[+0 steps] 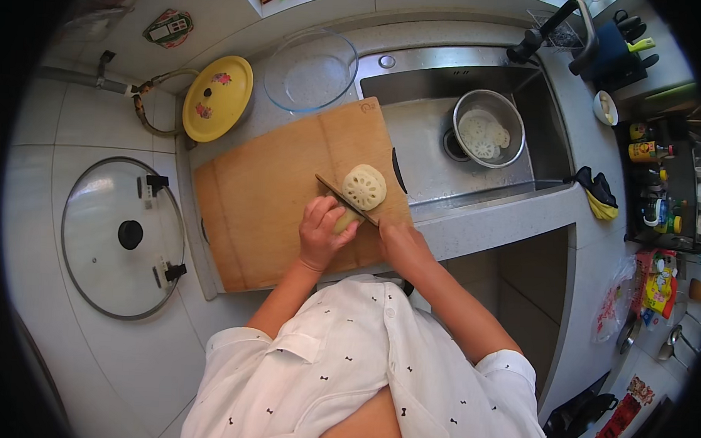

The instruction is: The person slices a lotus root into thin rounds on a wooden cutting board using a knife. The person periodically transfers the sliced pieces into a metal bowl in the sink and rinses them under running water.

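A piece of lotus root [346, 220] lies on the wooden cutting board [271, 175], and my left hand [322, 228] grips it with bent fingers. My right hand [404, 247] holds a kitchen knife [345, 198], its handle hidden in the fist. The blade runs slantwise along the cut end of the root, close to my left fingertips. On the blade's far side, a few round lotus root slices [364, 187] lean overlapped on the board, holes showing. The part of the root under my left palm is hidden.
Right of the board is a steel sink [411, 128] holding a metal bowl [488, 128] with lotus slices in it. Behind the board stand a clear glass bowl [312, 70] and a yellow lidded pot [218, 98]. A black faucet [554, 35] rises at the sink's back corner.
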The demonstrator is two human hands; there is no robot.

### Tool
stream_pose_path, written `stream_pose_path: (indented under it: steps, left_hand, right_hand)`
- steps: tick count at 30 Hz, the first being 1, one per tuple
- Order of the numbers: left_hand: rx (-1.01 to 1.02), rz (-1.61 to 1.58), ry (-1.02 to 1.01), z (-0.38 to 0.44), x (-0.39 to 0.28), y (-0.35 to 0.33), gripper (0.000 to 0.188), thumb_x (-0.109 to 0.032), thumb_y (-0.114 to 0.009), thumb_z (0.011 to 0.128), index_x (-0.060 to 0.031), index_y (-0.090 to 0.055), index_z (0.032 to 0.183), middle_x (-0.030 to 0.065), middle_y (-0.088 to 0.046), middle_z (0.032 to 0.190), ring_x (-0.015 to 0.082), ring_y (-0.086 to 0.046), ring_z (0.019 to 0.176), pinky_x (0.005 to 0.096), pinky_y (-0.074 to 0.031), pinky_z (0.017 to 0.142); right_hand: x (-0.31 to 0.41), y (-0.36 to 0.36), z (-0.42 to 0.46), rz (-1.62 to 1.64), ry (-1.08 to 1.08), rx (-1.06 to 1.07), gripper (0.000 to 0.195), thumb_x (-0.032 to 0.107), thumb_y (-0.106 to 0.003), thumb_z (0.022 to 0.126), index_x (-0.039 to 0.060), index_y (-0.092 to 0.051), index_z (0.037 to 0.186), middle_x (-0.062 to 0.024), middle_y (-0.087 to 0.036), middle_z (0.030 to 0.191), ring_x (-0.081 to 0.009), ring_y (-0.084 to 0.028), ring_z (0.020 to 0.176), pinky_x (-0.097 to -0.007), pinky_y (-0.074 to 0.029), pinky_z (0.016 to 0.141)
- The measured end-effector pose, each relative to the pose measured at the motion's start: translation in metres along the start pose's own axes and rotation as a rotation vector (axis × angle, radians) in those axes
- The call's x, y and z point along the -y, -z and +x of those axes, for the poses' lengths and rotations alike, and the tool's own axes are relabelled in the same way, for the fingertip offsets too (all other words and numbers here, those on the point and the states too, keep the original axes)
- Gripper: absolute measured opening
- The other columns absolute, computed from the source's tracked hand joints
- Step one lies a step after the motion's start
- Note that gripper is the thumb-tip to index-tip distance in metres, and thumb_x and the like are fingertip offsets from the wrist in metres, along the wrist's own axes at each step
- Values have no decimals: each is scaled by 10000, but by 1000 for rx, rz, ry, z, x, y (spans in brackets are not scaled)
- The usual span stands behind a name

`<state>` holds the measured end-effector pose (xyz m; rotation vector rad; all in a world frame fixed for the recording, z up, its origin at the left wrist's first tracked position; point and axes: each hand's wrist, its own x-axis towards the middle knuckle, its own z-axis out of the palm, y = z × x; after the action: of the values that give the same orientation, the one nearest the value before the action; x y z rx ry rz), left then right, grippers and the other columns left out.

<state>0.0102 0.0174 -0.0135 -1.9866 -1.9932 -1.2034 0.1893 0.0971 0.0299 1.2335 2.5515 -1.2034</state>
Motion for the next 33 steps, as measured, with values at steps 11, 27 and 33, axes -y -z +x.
stream_pose_path:
  steps: [11,27,33]
  left_hand:
    - [61,-31,29,0,-3,9,365,-85,-819,668,-40,-641,983,127,-609,1073,347,-582,1037,432,-509,887]
    - [90,-40,78,-2,1,8,386,-87,-811,616,4,-678,967,174,-624,1135,380,-581,1092,450,-511,903]
    - [88,-42,88,-3,0,7,392,-88,-813,608,10,-679,963,167,-622,1123,379,-580,1089,450,-515,892]
  right_hand:
    - [25,40,-40,61,-73,-83,86,74,-504,882,-7,-523,907,-243,-647,745,-439,-640,682,-519,-523,623]
    - [25,40,-57,-21,-38,72,79,56,-543,846,6,-486,868,-217,-666,768,-398,-664,672,-494,-538,603]
    - [32,48,-53,-21,-66,137,44,38,-508,851,1,-485,857,-228,-662,759,-399,-665,666,-494,-538,599]
